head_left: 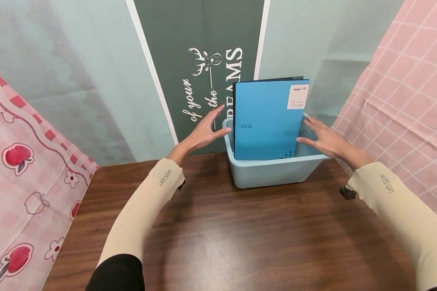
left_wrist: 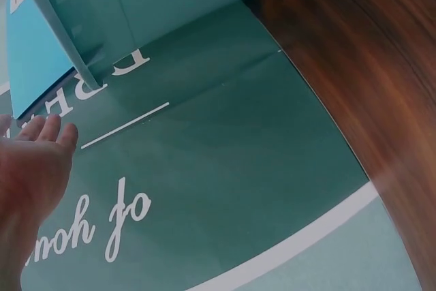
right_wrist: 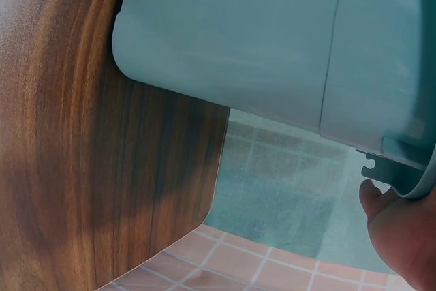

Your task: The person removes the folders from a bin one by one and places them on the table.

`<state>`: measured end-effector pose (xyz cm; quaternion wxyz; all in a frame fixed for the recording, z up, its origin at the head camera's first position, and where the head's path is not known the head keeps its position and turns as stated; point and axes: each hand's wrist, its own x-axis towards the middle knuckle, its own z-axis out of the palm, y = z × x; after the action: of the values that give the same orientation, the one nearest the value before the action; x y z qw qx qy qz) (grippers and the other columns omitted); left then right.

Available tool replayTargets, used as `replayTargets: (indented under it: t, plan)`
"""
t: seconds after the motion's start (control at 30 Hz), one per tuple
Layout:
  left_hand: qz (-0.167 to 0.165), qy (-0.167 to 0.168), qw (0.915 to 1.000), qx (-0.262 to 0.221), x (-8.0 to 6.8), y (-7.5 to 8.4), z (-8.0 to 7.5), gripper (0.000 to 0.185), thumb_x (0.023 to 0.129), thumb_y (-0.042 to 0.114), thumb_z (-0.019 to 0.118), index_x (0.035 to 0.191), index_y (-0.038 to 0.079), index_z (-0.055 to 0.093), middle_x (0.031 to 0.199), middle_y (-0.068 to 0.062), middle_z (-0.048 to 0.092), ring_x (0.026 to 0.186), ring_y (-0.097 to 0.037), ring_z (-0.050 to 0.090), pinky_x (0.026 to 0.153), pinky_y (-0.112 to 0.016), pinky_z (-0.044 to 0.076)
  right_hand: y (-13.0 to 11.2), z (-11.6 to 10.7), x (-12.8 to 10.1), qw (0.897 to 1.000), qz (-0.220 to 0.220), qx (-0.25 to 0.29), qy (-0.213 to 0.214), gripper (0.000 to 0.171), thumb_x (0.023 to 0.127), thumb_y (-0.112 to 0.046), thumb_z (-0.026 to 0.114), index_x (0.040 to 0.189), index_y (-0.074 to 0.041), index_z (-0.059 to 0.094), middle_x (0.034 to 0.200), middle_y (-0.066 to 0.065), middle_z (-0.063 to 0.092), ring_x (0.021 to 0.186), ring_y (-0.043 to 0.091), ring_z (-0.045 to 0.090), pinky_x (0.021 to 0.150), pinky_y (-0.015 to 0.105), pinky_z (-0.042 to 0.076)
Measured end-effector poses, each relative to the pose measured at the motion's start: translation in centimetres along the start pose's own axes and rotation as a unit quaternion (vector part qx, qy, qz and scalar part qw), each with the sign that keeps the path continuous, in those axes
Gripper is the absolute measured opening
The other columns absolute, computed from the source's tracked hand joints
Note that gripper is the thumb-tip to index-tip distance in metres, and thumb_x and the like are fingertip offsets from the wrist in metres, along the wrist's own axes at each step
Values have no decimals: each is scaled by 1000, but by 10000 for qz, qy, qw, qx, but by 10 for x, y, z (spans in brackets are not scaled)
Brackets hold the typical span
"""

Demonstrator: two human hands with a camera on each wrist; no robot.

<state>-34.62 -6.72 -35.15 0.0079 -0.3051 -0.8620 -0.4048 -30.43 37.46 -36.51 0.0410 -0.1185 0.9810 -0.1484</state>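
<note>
Flanking a blue folder, two bare hands stand wide, fingers extended and thumbs held apart. The left hand is beside the folder's left edge, its thumb near the corner of a pale blue bin; whether it touches either, I cannot tell. The right hand is at the bin's other end, its thumb pointing toward the folder's right edge — contact with the rim is unclear there too. The folder stands upright in the bin, rising well above the rim, with a white label at its upper right and a dark edge showing behind. Cream sleeves cover the forearms. The bin sits on a brown wooden table, near a green printed backdrop — pink cloth hangs at either side.
</note>
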Motion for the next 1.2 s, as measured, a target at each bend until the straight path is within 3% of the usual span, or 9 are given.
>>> replayTargets:
  t: [0.33,0.73,0.97,1.2]
  plan:
    - [-1,-120,9998,-153,9,3,6,90,99,49,66,171,23,18,176,-6,22,159,-24,28,128,-55,27,-1,0,1,10000,-15,32,74,100,104,-66,49,170,-5,6,176,22,-1,161,48,3,121,78,9]
    - [-23,-284,9979,-583,26,13,8,88,101,45,65,172,22,18,174,-9,25,159,-29,30,128,-50,30,-1,0,0,9999,115,106,34,101,104,-68,48,170,-5,4,176,22,-3,161,48,2,120,79,8]
    - [69,-274,9936,-1092,33,14,10,87,103,41,65,172,21,16,177,-2,18,161,-19,25,130,-35,23,0,2,1,9998,92,134,76,100,104,-67,49,170,-6,5,176,22,-2,161,48,2,120,79,9]
    - [100,-211,9911,-1312,40,12,16,87,103,40,65,172,18,16,177,-3,18,161,-20,25,131,-43,24,1,1,1,9997,96,181,101,100,103,-66,49,170,-7,4,177,21,-2,161,48,3,120,79,9]
